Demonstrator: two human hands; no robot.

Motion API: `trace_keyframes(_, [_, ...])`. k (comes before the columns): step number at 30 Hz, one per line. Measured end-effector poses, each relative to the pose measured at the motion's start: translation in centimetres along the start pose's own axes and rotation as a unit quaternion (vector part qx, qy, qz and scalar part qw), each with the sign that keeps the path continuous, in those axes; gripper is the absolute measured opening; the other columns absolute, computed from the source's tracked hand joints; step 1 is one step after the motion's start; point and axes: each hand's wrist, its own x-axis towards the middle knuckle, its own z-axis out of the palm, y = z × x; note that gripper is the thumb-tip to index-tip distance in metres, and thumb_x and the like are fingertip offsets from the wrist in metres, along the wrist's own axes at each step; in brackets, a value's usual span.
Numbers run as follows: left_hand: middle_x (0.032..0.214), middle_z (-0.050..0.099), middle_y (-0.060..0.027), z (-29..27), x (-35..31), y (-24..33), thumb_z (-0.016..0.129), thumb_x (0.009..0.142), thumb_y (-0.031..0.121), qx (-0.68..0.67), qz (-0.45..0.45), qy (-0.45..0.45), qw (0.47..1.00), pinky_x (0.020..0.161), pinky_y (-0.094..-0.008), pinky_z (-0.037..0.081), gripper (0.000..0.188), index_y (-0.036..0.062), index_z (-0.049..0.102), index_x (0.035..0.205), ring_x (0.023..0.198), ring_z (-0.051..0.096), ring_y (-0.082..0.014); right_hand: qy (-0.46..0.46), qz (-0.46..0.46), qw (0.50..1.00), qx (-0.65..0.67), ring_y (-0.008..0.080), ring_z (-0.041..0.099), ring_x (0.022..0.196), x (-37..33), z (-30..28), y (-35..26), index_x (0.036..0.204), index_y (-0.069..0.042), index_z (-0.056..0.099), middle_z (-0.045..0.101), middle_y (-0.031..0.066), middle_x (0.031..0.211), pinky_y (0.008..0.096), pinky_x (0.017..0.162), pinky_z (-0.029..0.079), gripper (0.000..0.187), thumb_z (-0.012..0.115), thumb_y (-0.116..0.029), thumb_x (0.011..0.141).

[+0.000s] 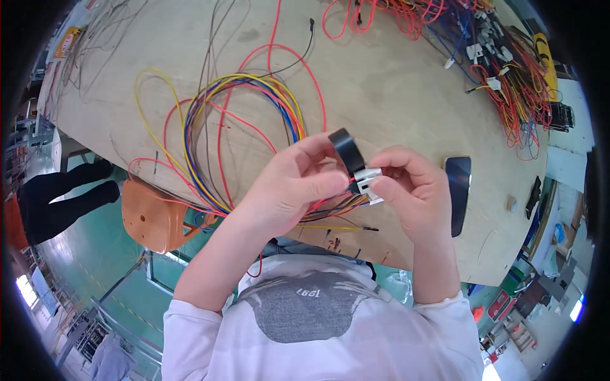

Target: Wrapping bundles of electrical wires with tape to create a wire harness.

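Observation:
My left hand [283, 187] is closed, its thumb and fingers around a roll of black tape [346, 151] and the dark end of some wires. Close beside it, my right hand [416, 200] pinches a white plastic connector [367, 180] between thumb and fingers. The connector touches the lower side of the tape roll, and wires run from it back under my left hand. A large coil of yellow, red, blue and brown wires [189, 136] lies on the table beyond my left forearm. My palms and fingers hide part of the wires.
The wooden table [394, 95] carries a heap of wire harnesses with white connectors [499, 79] at the far right. A dark phone [459, 193] lies right of my right hand. An orange stool [149, 219] stands at left, near another person's dark-trousered legs [67, 187].

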Motion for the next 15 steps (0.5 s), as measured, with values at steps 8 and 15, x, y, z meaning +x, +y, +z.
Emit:
trace_keyframes(8, [0.091, 0.056, -0.0054, 0.4, 1.5, 0.6, 0.069, 0.067, 0.016, 0.145, 0.042, 0.053, 0.987, 0.076, -0.0278, 0.047, 0.050, -0.0030, 0.047, 0.107, 0.085, 0.056, -0.0146, 0.008, -0.019, 0.996, -0.082, 0.0090, 0.049, 0.072, 0.7, -0.6, 0.5, 0.092, 0.000, 0.058, 0.054, 0.0040, 0.085, 0.0210, 0.064, 0.040, 0.022, 0.063, 0.003, 0.070])
trace_keyframes(15, [0.081, 0.060, -0.0068, 0.4, 1.2, 4.3, 0.069, 0.065, 0.020, 0.261, 0.002, 0.055, 0.964, 0.068, -0.0219, 0.044, 0.045, -0.0046, 0.053, 0.099, 0.074, 0.056, -0.0102, -0.068, -0.006, 0.995, -0.074, 0.0082, 0.049, 0.066, 1.0, -0.6, 1.3, 0.087, 0.001, 0.059, 0.056, 0.0034, 0.079, 0.0205, 0.059, 0.039, 0.018, 0.065, 0.000, 0.070])
